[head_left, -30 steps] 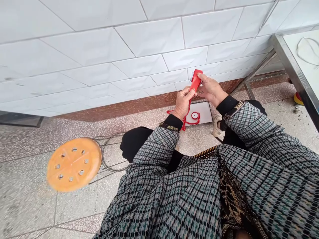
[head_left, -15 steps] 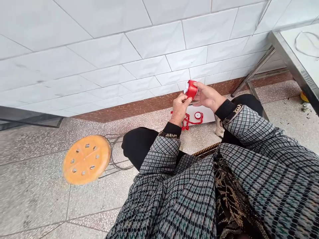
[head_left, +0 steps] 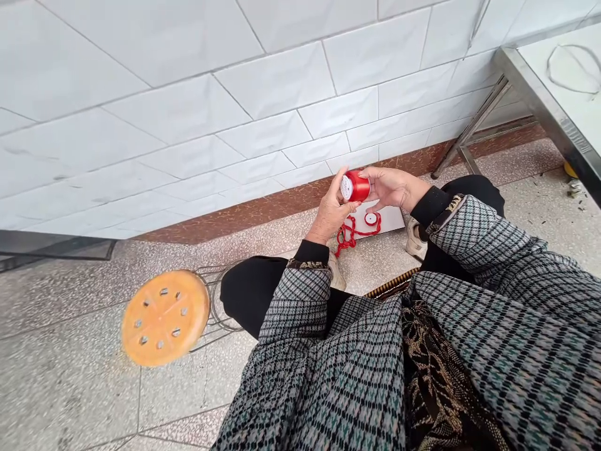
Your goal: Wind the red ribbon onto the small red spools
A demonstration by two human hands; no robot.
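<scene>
A red ribbon spool (head_left: 354,186) with a white labelled end sits between both hands, in front of my knees. My left hand (head_left: 330,210) grips its left side, thumb and fingers curled round it. My right hand (head_left: 393,186) cups the spool from the right, fingers stretched under it. Below the hands, a loose tangle of red ribbon (head_left: 346,233) and a smaller red spool (head_left: 371,218) lie on a white board (head_left: 389,219) on the floor.
An orange round stool (head_left: 164,317) with holes stands on a wire frame to the left. A steel table (head_left: 554,100) with angled legs is at the right. White tiled wall runs ahead; my shoe (head_left: 416,238) rests beside the board.
The loose ribbon end that hung from the spool is now wound in. The spool has turned so its white end faces me, and both hands have dropped slightly.
</scene>
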